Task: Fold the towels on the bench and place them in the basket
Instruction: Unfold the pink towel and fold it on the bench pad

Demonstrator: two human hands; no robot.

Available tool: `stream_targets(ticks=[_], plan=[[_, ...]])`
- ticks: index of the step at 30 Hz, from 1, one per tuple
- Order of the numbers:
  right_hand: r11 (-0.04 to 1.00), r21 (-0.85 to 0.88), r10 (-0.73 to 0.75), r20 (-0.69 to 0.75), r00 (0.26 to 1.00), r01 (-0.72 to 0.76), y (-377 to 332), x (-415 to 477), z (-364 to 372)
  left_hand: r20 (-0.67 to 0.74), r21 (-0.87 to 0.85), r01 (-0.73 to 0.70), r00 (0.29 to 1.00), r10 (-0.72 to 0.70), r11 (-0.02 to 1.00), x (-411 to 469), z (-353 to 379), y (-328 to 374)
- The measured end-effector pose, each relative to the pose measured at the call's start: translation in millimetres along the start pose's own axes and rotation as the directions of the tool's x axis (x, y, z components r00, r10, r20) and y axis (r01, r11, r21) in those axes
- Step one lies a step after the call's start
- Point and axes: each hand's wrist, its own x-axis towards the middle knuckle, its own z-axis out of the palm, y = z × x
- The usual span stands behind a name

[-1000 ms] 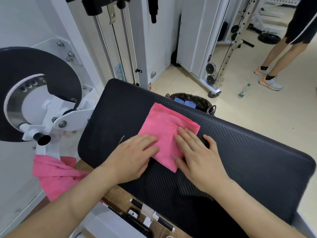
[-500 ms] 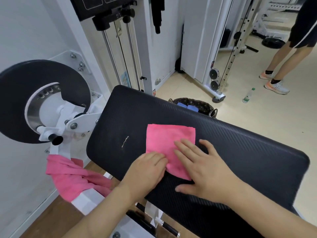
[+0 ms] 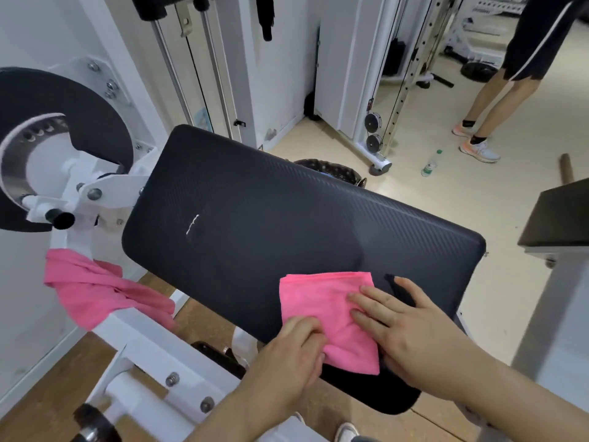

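On the far left is a white wall, with a big round black pad (image 3: 47,106) on a white machine frame (image 3: 134,339). A loose pink towel (image 3: 95,298) hangs in a bunch over that frame, off the table and down by the brown wood floor (image 3: 41,397).

Next comes the table (image 3: 255,234). It is a long black padded top with fine lines in it. It slants across the view from the upper left to the lower right. A small white scratch (image 3: 192,224) shows near its left end.

The folded towel (image 3: 325,301) is pink and lies on the near side of the table, toward the right end. Its low corner pokes out past the table edge. The left grip (image 3: 287,355) is at the near left edge of this towel, and its bent fingers close on the cloth. The right grip (image 3: 411,333) lies spread and flat. Its straight fingers press on the right part of the towel and its palm rests on the table.

Just behind the table a dark basket (image 3: 331,169) peeks up from the floor, and most of it is hidden. Behind that stand tall white machines with shiny rods and small black wheels (image 3: 373,132).

To the right the floor is pale. A clear bottle (image 3: 430,164) with a green cap stands there. Near it are another person's legs (image 3: 484,106) in pale shoes. At the right edge is a second dark bench (image 3: 561,215) on a white post.
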Motion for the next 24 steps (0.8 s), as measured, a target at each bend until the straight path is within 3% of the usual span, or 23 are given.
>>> stream_targets(ticks=[4, 8, 13, 16, 19, 21, 24], plan=[[0.990, 0.132, -0.039, -0.019, 0.999, 0.041, -26, -14, 11, 0.032, 0.004, 0.034, 0.999, -0.034, 0.999, 5, 1, 7], [0.966, 0.258, 0.041, -0.125, 0.991, -0.007, -37, -2, 17, 0.083, -0.068, 0.096, 0.992, -0.090, 0.993, 10, 0, 5], [0.933, 0.326, 0.116, 0.125, 0.985, -0.151, -30, 16, 9, 0.006, -0.002, 0.218, 0.976, -0.218, 0.976, -10, 12, 1], [0.845, 0.494, 0.138, 0.172, 0.975, -0.206, -10, 23, 7, -0.098, -0.211, 0.330, 0.929, -0.356, 0.920, -16, 12, -5], [0.704, 0.656, 0.147, 0.240, 0.960, -0.272, 12, 34, 1, 0.011, -0.429, 0.420, 0.888, -0.460, 0.800, -13, 2, -15], [0.638, 0.711, 0.178, 0.237, 0.955, -0.295, 17, 40, 1, 0.039, -0.513, 0.430, 0.877, -0.480, 0.743, -8, -6, -21], [0.624, 0.705, 0.272, 0.207, 0.940, -0.336, 14, 43, 7, 0.025, -0.525, 0.444, 0.861, -0.508, 0.726, 0, -13, -26]])
